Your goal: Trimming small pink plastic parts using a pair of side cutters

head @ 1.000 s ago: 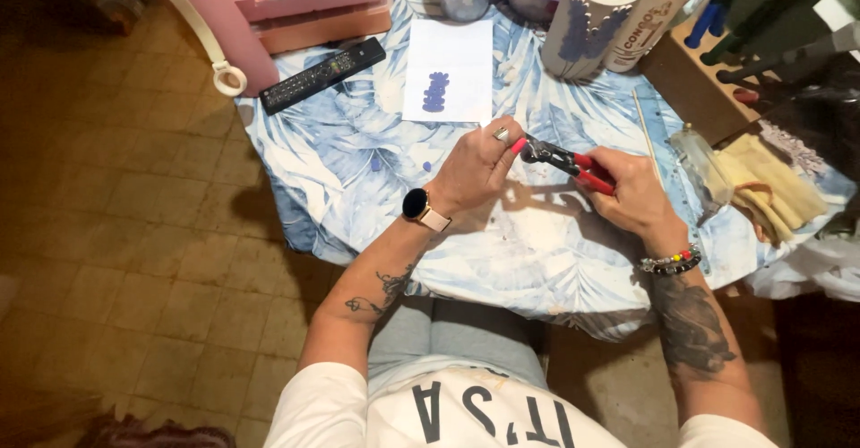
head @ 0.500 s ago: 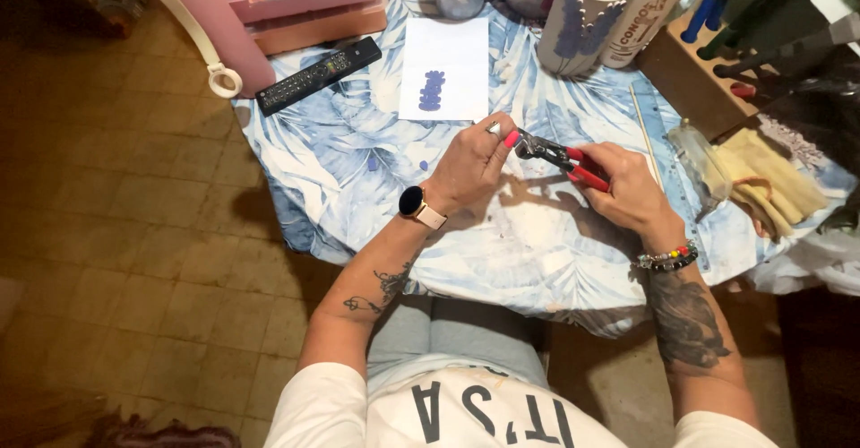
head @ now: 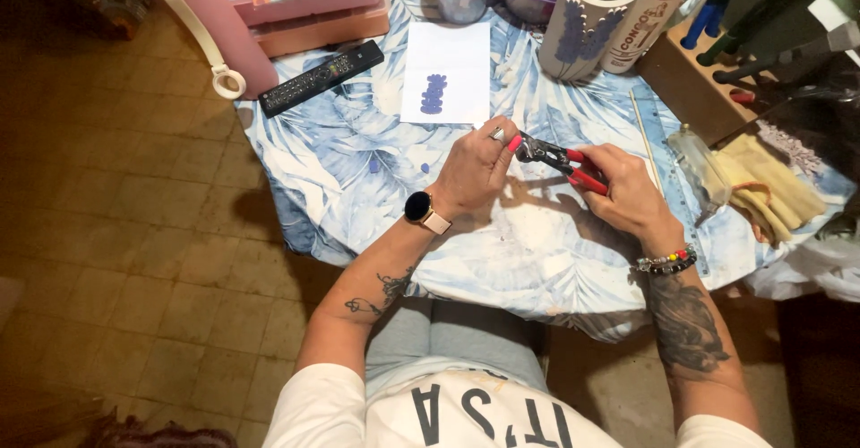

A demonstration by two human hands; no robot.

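We see the right hand closed round one pair of red-handled pliers, mid-surface above the blue leaf-print cloth. The left hand pinches at the metal nose; what it holds is too small to tell. Far side: one white card, one black remote.

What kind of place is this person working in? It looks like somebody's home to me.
Most likely a home craft corner. The table wears a leaf-print cloth and stands on worn floor tiles. On it lie a TV remote, a box of craft supplies and a tool rack. The right hand holds red-handled pliers.
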